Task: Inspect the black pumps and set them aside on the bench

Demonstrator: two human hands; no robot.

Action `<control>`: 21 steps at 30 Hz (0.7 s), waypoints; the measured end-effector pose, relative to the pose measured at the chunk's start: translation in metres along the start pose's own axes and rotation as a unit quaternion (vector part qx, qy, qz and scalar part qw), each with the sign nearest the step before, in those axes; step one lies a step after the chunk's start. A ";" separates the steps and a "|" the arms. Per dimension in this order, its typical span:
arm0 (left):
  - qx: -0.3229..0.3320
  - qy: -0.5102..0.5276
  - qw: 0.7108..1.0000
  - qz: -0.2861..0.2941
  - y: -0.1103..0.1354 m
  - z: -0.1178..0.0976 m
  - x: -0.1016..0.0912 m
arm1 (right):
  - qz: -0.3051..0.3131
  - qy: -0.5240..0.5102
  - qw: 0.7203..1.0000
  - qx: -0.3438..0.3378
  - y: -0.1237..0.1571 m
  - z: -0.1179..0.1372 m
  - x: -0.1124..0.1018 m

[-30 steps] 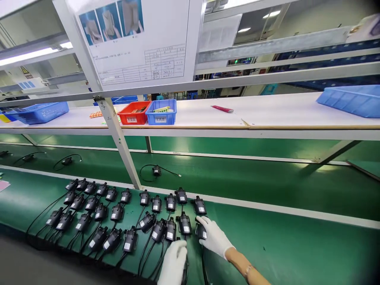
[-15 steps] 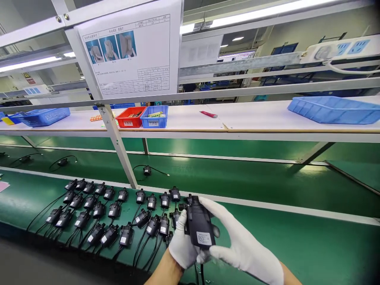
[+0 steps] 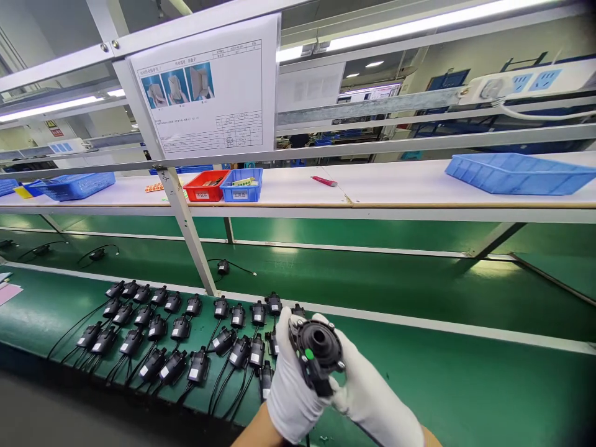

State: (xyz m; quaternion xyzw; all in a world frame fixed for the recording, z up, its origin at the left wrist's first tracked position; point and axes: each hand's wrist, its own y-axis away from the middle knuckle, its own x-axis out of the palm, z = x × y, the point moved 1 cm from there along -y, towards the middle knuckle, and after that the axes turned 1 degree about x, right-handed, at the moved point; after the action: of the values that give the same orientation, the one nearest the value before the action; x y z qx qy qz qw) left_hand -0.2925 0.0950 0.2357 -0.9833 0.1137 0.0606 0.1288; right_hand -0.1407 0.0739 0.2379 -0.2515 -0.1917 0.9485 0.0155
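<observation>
Between my two white-gloved hands is a black pump-like unit [image 3: 321, 346], its round end with a central hole turned up towards me. A small green dot shows on that end. My left hand [image 3: 295, 385] is wrapped round its left side. My right hand [image 3: 363, 385] grips it from the right, thumb low against the housing. Part of the unit's body is hidden by the gloves. To the left, several similar black units [image 3: 198, 367] with white labels and black cables lie in rows on the green bench [image 3: 447, 385].
Above the bench runs a white shelf [image 3: 395, 183] with a red bin [image 3: 205, 194], a small blue bin [image 3: 241, 194], a red cutter-like tool [image 3: 325, 181] and a large blue tray [image 3: 519, 174]. A slanted metal post [image 3: 186, 230] and an instruction sheet [image 3: 209, 93] stand in front.
The black unit has been tipped so its round end faces me instead of its labelled side. Both hands have shifted their hold round it.
</observation>
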 end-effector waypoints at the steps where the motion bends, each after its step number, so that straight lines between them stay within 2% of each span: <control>1: 0.022 -0.033 0.999 -0.002 0.004 0.001 0.002 | -0.004 -0.025 1.000 0.007 -0.002 0.002 0.003; 5: 0.078 -0.052 0.996 0.006 0.011 -0.004 -0.001 | 0.008 -0.105 0.994 -0.015 -0.013 0.014 0.001; 8: 0.085 -0.016 0.993 0.076 0.007 -0.016 -0.017 | 0.018 -0.108 0.994 -0.029 -0.017 0.020 -0.009; 10: 0.053 0.027 0.987 0.146 0.002 -0.022 -0.029 | 0.034 -0.101 0.994 -0.030 -0.019 0.021 -0.012; 11: 0.037 0.048 0.985 0.160 0.000 -0.024 -0.034 | 0.040 -0.096 0.994 -0.027 -0.020 0.021 -0.013; 12: 0.019 0.062 0.984 0.163 -0.002 -0.026 -0.037 | 0.043 -0.090 0.995 -0.023 -0.021 0.021 -0.013; 16: -0.067 0.074 0.988 0.115 -0.007 -0.036 -0.038 | 0.075 -0.071 0.995 -0.011 -0.023 0.024 -0.010; 18: -0.098 0.090 0.984 0.120 -0.007 -0.043 -0.038 | 0.087 -0.069 0.994 -0.012 -0.024 0.025 -0.009; 21: -0.121 0.181 0.967 0.129 -0.005 -0.043 -0.043 | 0.067 -0.061 0.996 -0.020 -0.025 0.026 -0.011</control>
State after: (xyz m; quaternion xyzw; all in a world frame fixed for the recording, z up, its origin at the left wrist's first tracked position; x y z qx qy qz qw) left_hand -0.3289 0.0970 0.2845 -0.9631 0.2529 -0.0892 -0.0231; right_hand -0.1454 0.0865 0.2727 -0.2059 -0.1942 0.9569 -0.0652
